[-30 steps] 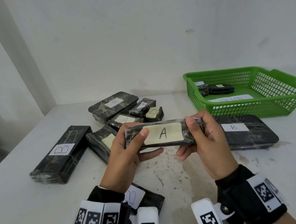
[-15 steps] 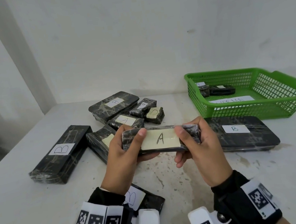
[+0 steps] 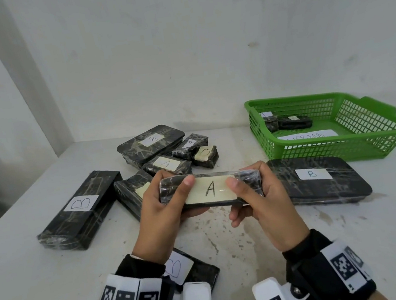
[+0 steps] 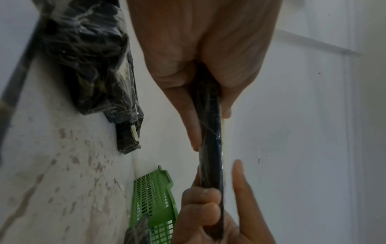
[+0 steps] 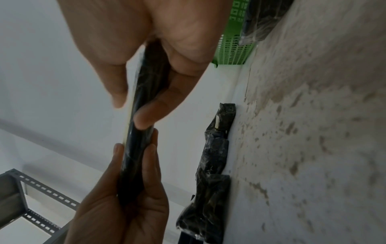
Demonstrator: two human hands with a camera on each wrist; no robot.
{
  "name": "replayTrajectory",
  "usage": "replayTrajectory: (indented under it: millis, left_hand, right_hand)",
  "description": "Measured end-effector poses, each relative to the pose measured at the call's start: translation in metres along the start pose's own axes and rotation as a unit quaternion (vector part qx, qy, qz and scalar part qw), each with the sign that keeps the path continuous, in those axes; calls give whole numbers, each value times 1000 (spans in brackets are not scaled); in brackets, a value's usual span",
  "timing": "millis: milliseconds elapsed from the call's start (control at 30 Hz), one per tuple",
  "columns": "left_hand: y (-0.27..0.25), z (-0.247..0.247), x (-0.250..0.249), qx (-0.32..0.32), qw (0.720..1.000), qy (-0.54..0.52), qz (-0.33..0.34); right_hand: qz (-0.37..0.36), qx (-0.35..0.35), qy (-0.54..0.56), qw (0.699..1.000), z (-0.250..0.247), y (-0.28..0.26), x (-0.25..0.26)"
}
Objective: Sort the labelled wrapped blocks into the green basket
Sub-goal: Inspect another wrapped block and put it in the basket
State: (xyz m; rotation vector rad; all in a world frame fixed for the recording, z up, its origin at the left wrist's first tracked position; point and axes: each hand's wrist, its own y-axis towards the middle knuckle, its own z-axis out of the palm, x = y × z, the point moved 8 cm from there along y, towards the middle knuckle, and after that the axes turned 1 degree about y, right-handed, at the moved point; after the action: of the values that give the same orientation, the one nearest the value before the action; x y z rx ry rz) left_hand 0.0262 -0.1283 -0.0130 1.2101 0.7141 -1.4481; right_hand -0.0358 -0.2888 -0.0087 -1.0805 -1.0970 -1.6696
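Fingers of the left hand and right hand clasp the ends of the block marked A, held above the desk. This looks like reading the label. Next, carry it beyond the right fingers into the green basket.

green basket, black marbled blocks

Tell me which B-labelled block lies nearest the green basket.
The flat B block directly in front of the green basket, right of the hands; the other B blocks sit left or nearer the person.
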Motion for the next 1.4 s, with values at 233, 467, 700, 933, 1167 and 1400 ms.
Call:
replayTrajectory:
  millis: [233, 467, 700, 933, 1167, 1400]
  left_hand:
    - [1, 3, 7, 41, 993, -83, -67]
    - [4, -3, 6, 4, 996, -78, -38]
    - [3, 0, 5, 51, 992, -104, -47]
    - [5, 0, 3, 69, 990, -117, -43]
    - [6, 2, 5, 83, 990, -105, -38]
    - [9, -4, 8, 57, 986, -145, -50]
  right_hand:
    - [-8, 17, -23, 1000, -6, 4, -1]
    - [48, 73, 96, 992, -2, 7, -2]
    - [42, 45, 92, 994, -11, 11, -7]
    - [37, 64, 109, 991, -8, 10, -3]
    - [50, 64, 118, 990, -9, 11, -7]
    - [42, 49, 110, 992, -7, 11, -7]
